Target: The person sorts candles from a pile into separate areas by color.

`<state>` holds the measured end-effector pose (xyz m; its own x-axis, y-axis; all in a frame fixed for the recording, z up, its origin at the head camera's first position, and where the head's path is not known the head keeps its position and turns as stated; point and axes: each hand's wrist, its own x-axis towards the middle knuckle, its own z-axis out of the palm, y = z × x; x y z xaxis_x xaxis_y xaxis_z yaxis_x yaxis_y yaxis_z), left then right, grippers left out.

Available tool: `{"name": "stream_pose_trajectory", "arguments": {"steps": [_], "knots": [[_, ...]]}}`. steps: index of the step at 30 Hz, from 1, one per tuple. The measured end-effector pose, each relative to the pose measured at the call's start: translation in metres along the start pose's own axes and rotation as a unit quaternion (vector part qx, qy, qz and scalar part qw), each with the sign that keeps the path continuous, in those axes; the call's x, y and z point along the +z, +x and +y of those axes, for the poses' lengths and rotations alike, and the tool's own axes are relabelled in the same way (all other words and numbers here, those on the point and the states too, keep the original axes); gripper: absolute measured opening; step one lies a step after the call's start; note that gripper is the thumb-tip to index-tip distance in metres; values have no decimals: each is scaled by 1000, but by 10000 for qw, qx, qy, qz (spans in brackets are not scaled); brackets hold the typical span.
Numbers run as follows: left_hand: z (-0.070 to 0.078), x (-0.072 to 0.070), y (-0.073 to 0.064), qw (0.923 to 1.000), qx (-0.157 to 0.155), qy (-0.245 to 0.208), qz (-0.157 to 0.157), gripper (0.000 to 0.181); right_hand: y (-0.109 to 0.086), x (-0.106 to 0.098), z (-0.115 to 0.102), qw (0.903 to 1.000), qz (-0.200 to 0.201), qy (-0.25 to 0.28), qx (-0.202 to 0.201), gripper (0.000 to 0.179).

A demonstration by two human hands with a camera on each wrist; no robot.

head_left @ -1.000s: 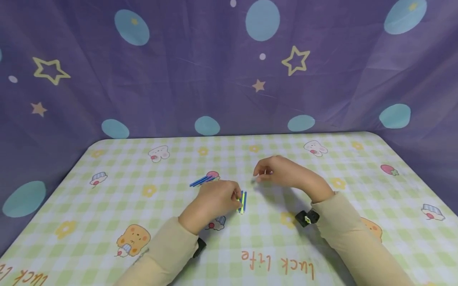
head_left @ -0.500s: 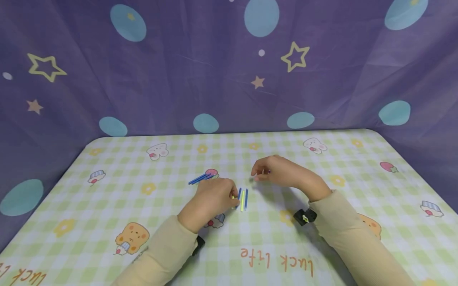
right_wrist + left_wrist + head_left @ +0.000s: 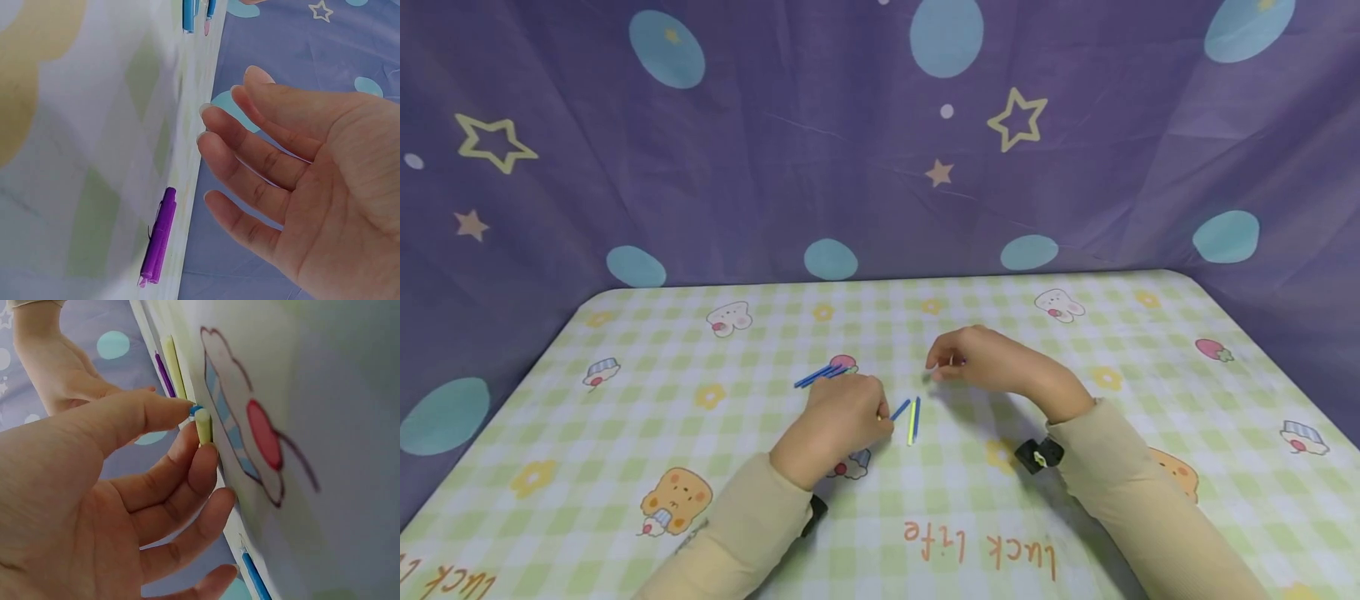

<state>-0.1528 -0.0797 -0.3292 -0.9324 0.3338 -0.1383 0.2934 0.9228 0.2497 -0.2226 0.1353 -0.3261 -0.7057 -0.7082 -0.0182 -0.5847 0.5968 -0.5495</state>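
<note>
Thumb and fingers of my left hand (image 3: 847, 410) pinch a small yellow stick (image 3: 204, 427), with a bit of blue stick (image 3: 195, 410) right at the thumb tip. In the head view a blue stick (image 3: 900, 409) slants out from those fingertips. Just right of it lie a yellow stick (image 3: 912, 427) and another blue stick (image 3: 917, 410), side by side. My right hand (image 3: 981, 360) hovers over the cloth with fingers loosely bent and nothing held. Purple sticks (image 3: 159, 237) lie beneath it, mostly hidden by the hand in the head view.
Several blue sticks (image 3: 811, 377) lie in a loose group behind the left hand. A green checked tablecloth (image 3: 775, 333) with printed cartoons covers the table. The purple curtain (image 3: 880, 208) rises along the back edge.
My left hand has shifted slightly left. The blue stick at its fingertips has swung from nearly parallel with its neighbours to a slant. My right hand stays almost still.
</note>
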Motion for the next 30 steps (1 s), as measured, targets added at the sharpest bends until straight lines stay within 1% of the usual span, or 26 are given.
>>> {"name": "stream_pose_trajectory", "arguments": {"steps": [2,8,14,15,19,22,27,30], "knots": [[-2,0,0,10000,26,-41,-10,21,0,0,0,10000,2,-1,3,8],[-9,-2,-1,9996,217,-201,-2,9,-1,0,0,10000,26,-20,6,8],[-10,-5,-2,9990,423,-139,42,13,-1,0,0,10000,25,-34,50,9],[-10,-6,-3,9988,471,-138,40,15,-1,0,0,10000,24,-32,54,9],[-14,-10,-5,9970,754,-148,-12,34,-2,0,1,10000,36,-16,39,9],[-18,-12,-7,9963,837,-171,-130,40,-2,0,1,10000,67,-18,6,9],[-24,-14,-5,9965,731,-222,-331,31,-2,0,1,10000,90,-23,-20,8],[-26,-17,-4,9966,749,-205,-263,22,-2,0,2,10000,87,-33,20,8]]}}
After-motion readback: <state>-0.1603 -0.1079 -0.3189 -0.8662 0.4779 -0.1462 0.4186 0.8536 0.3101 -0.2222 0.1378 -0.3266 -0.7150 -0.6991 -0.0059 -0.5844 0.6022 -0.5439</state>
